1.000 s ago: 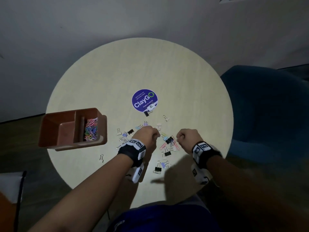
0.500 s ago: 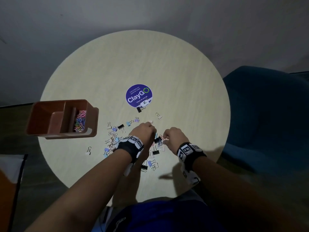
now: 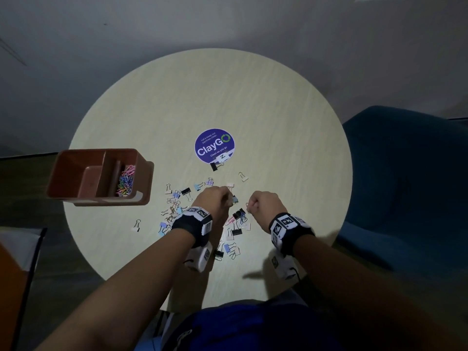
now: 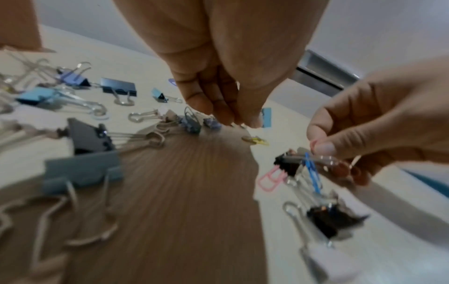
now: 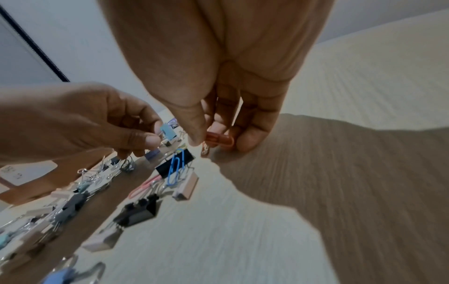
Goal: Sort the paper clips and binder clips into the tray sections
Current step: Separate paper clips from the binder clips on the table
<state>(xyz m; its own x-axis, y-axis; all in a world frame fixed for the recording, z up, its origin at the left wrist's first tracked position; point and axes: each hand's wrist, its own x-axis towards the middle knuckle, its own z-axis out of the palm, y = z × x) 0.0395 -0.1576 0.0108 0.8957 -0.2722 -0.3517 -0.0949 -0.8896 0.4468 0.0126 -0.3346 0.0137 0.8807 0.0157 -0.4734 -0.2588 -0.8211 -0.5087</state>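
The brown tray (image 3: 76, 173) stands at the table's left edge, with coloured paper clips (image 3: 125, 182) in its right section. Binder clips (image 3: 177, 206) lie scattered in front of me. My left hand (image 3: 226, 198) pinches a light blue binder clip (image 5: 167, 132) by its wire handle, just above the pile. A little to its right, my right hand (image 3: 250, 205) pinches a red paper clip (image 5: 218, 138) between thumb and fingers. Between the hands, a blue paper clip (image 5: 176, 165) lies on a black binder clip (image 5: 170, 167), with a pink paper clip (image 5: 143, 187) beside it.
The round pale table (image 3: 278, 122) carries a purple ClayGO sticker (image 3: 214, 145), and a black clip with a white tag (image 3: 217, 164) lies on its edge. A blue chair (image 3: 405, 186) stands to the right. One binder clip (image 3: 136, 225) lies apart at the left.
Half a second ago both hands were close together over the pile. They have drawn apart, each with a clip in its fingers.
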